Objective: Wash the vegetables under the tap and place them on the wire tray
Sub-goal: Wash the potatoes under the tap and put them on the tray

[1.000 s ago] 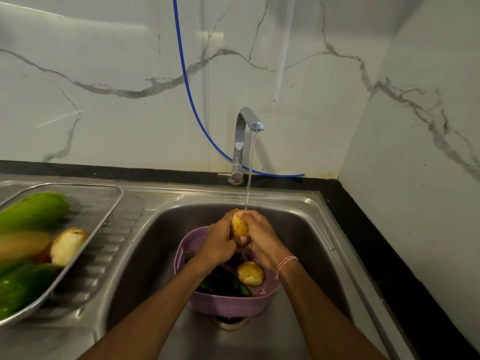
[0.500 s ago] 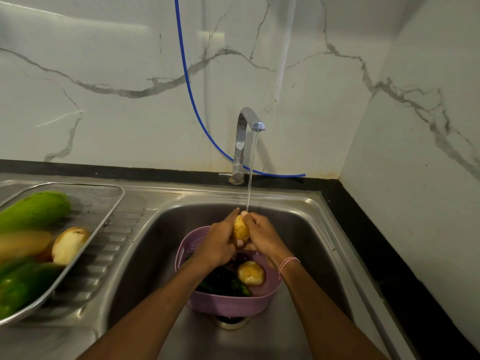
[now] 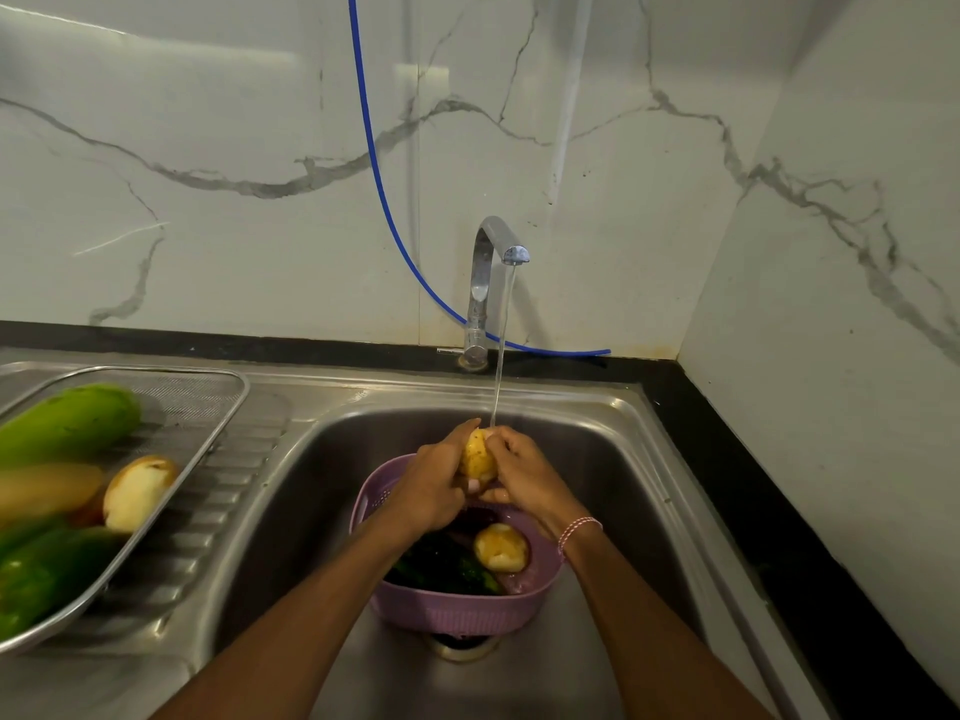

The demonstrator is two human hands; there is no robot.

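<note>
On the far left, upon the ribbed steel draining board, lies the rectangular wire mesh tray. It already carries a long light-green gourd, a pale yellow potato with a brown patch and, nearest to the camera, a blurred green pepper. To the right of it is the deep stainless steel sink, where a round lilac plastic colander stands over the drain.

Above the colander the left hand and the right hand hold between them one small yellow potato. The fingers of both are curled round it, each hand from its own side. The potato stands almost upright, and its top end meets the thin stream of water from the chrome tap. Below the hands, inside the colander, a second yellow potato rests on dark green vegetables.

I judge that this potato is being washed now. The tray lies well to the left of the grip, so the left hand is the nearer one to carry the potato there.
</note>
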